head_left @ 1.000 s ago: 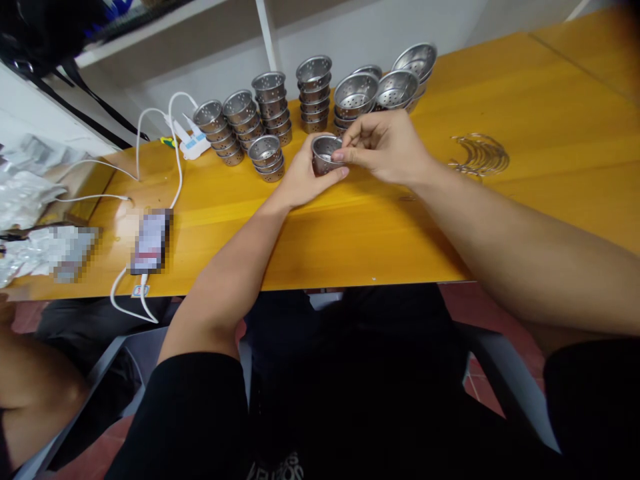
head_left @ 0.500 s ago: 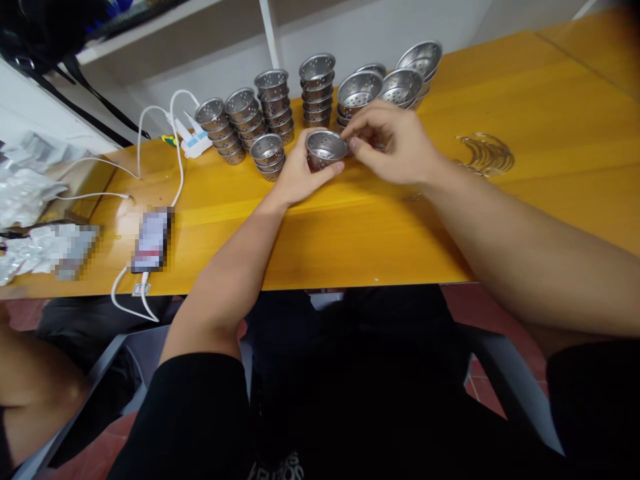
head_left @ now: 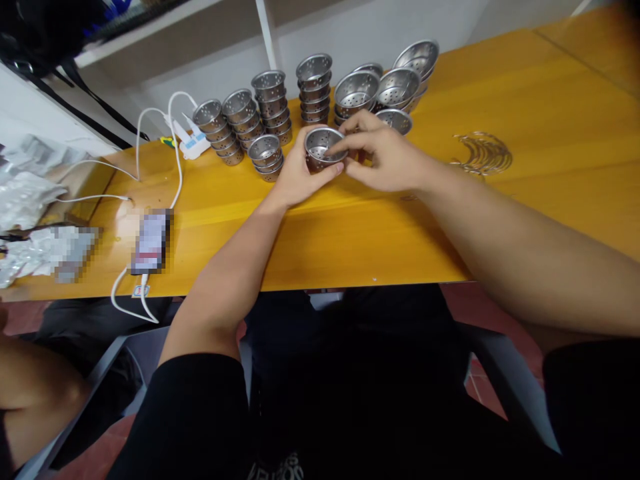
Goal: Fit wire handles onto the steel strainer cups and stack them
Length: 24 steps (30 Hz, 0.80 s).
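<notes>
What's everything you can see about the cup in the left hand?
The cup looks like grey metal, round, with a rim and small holes. Its mouth faces up. The left hand wraps one side; the right hand is at the other, one finger over the opening. Whether it touches the table is unclear.

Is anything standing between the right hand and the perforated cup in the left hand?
Nothing visible does. The right hand has its fingers at the rim of the perforated cup, which the left hand grips. The tall cup stack stands beyond it, not in between.
</notes>
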Available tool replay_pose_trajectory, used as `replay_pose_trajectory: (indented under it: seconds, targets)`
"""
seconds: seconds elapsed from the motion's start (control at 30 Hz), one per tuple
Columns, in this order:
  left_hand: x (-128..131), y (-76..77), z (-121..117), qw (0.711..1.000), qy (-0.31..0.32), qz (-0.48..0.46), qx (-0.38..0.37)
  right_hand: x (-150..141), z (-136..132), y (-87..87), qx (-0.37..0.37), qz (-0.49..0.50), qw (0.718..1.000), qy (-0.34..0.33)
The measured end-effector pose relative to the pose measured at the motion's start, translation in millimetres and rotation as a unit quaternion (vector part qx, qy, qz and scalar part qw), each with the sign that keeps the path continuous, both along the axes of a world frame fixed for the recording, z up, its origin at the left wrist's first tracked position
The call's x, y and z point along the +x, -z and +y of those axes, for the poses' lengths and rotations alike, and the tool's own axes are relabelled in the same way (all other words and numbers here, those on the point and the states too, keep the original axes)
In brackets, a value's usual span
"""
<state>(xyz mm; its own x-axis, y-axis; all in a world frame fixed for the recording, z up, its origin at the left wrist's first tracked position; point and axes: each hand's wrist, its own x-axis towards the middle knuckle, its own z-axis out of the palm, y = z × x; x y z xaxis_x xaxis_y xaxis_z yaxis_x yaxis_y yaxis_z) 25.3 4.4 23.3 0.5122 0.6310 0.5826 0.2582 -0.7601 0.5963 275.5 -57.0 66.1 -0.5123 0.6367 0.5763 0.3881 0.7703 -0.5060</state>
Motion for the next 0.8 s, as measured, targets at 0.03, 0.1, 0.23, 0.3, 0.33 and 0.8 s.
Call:
replay_pose_trajectory:
  seconds: [0.03, 0.1, 0.23, 0.3, 0.33, 0.8]
  targets:
    - [-0.5, 1.4, 1.6, 1.000, 0.005, 0.000, 0.001, -0.4, 0.3, 0.8, 0.000, -0.002, 1.000, -0.001]
    - [-1.2, 4.3, 5.2, 1.000, 0.012, 0.002, 0.004, -1.2, 0.1, 1.0, -0.011, 0.000, 1.000, 0.000]
    - [-1.2, 11.3, 12.4, 1.000, 0.022, 0.013, 0.006, -1.5, -2.9, -2.6, -0.055, 0.012, 0.998, 0.005]
    - [-0.6, 14.5, 14.9, 1.000, 0.026, 0.010, 0.007, -0.4, -4.1, -4.5, -0.068, 0.016, 0.998, 0.005]
    - [-0.4, 15.5, 15.5, 1.000, 0.027, 0.004, 0.007, 0.3, -4.3, -5.1, -0.071, 0.017, 0.997, 0.004]
    - [5.0, -6.9, -12.8, 0.997, -0.037, -0.017, -0.062, 27.2, -8.4, -37.7, -0.004, 0.074, 0.992, 0.106]
